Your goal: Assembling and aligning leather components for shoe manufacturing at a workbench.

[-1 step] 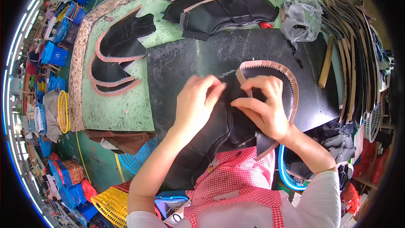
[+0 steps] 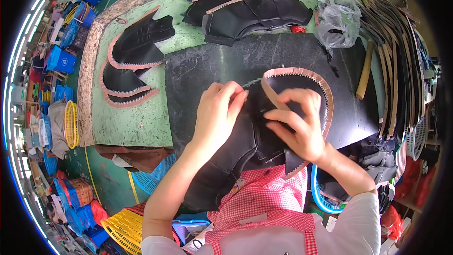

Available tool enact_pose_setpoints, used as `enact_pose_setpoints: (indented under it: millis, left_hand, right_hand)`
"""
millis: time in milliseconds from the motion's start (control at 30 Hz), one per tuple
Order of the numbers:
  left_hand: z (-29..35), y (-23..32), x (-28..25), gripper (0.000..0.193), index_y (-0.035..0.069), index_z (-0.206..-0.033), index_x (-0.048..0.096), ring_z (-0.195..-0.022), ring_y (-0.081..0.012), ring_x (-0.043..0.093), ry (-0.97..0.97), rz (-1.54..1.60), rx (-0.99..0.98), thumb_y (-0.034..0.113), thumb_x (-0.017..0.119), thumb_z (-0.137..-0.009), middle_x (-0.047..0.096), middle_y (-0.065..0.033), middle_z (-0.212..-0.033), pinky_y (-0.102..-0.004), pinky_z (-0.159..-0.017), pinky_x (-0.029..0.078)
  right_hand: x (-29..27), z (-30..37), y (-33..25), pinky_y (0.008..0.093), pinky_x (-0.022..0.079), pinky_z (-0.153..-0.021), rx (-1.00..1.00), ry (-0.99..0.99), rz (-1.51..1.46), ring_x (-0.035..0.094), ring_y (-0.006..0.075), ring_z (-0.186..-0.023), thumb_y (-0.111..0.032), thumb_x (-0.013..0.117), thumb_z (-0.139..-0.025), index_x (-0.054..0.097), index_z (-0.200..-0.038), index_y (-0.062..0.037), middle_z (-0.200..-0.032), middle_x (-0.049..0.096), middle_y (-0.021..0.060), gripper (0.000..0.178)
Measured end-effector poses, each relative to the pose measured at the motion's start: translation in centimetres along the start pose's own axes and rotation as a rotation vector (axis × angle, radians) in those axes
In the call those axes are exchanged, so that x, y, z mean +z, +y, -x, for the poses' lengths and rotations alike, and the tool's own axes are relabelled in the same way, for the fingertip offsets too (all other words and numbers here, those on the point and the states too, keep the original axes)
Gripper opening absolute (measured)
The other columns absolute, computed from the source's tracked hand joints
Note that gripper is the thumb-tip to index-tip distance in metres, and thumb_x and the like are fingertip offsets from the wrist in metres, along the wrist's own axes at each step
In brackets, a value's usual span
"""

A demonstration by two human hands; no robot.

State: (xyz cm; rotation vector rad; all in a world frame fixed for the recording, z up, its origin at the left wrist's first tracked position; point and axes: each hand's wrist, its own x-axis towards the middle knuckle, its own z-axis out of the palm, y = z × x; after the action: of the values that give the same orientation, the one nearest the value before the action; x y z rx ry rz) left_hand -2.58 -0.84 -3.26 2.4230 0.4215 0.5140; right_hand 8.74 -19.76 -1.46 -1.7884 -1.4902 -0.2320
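Observation:
A black leather shoe-upper piece (image 2: 245, 134) lies in front of me, its near part hanging over the bench edge toward my apron. Along its curved right side runs a tan notched edging strip (image 2: 329, 101), whose end loops back at the upper left of the curve. My right hand (image 2: 302, 125) is over this curve, fingers bent around the strip's free end; the exact contact is partly hidden. To the left, my left hand (image 2: 218, 113) is closed in a pinch above the leather, and whatever is between its fingertips is too small to make out.
A dark work mat (image 2: 198, 68) covers much of the green bench (image 2: 127, 125). Curved black pieces with notched edges (image 2: 137, 42) lie at left, larger black pieces (image 2: 259, 16) at the back. A clear plastic bag (image 2: 337, 21), a wooden stick (image 2: 365, 71) and hanging strips (image 2: 394, 61) are on the right.
My right hand has shifted slightly right and down, and the strip's end has moved a little left. My left hand has moved slightly left.

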Motion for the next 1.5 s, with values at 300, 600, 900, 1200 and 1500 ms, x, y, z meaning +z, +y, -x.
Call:
enact_pose_setpoints:
  millis: [300,600,900,1200,1500]
  left_hand:
    - [0.1,2.4,-1.9,0.028,0.002,-0.094,0.068,-0.068,-0.0273,0.068,-0.355,0.081,-0.146,0.03,0.066,-0.095,0.068,-0.016,-0.077,-0.0343,-0.063,0.05]
    - [0.1,1.1,-1.2,0.018,-0.001,-0.089,0.062,-0.063,-0.0049,0.046,-0.307,0.349,-0.207,0.015,0.065,-0.098,0.056,-0.0018,-0.068,-0.0251,-0.057,0.038]
    - [0.3,1.3,-2.1,0.021,-0.003,-0.091,0.069,-0.058,-0.0113,0.055,-0.213,0.057,-0.188,0.017,0.071,-0.092,0.066,-0.0126,-0.071,-0.0296,-0.057,0.044]
    - [0.2,0.3,-1.7,0.024,0.006,-0.089,0.074,-0.065,-0.03,0.069,-0.216,0.12,-0.262,0.03,0.069,-0.091,0.071,-0.0118,-0.075,-0.0387,-0.063,0.052]
    - [0.5,0.3,-1.5,0.022,0.006,-0.09,0.073,-0.069,-0.0298,0.07,-0.187,0.147,-0.272,0.028,0.069,-0.089,0.072,-0.0115,-0.079,-0.0383,-0.063,0.053]
  right_hand:
    - [-1.5,2.0,-4.0,0.0481,0.038,-0.102,0.25,-0.37,-0.082,0.051,0.0339,-0.117,-0.019,0.09,-0.057,0.055,-0.12,-0.0019,-0.122,0.05,0.0156,0.074]
    - [-2.8,1.2,-3.8,0.051,0.043,-0.107,0.016,-0.487,0.222,0.055,0.0384,-0.124,-0.012,0.065,-0.077,0.059,-0.119,-0.0002,-0.126,0.058,0.022,0.044]
    - [-3.9,-2.9,3.7,0.0353,0.048,-0.076,-0.281,-0.379,0.092,0.061,0.0219,-0.078,-0.011,0.068,-0.065,0.061,-0.081,-0.0096,-0.079,0.057,0.0028,0.017]
    - [1.6,-3.7,2.2,0.0357,0.055,-0.071,-0.261,-0.319,0.04,0.064,0.0233,-0.08,-0.018,0.079,-0.069,0.06,-0.101,-0.0048,-0.088,0.058,0.0065,0.039]
    - [2.5,-4.9,2.9,0.0311,0.054,-0.06,-0.497,-0.324,0.171,0.061,0.0161,-0.068,-0.012,0.062,-0.077,0.058,-0.087,-0.0063,-0.077,0.054,0.0036,0.012]
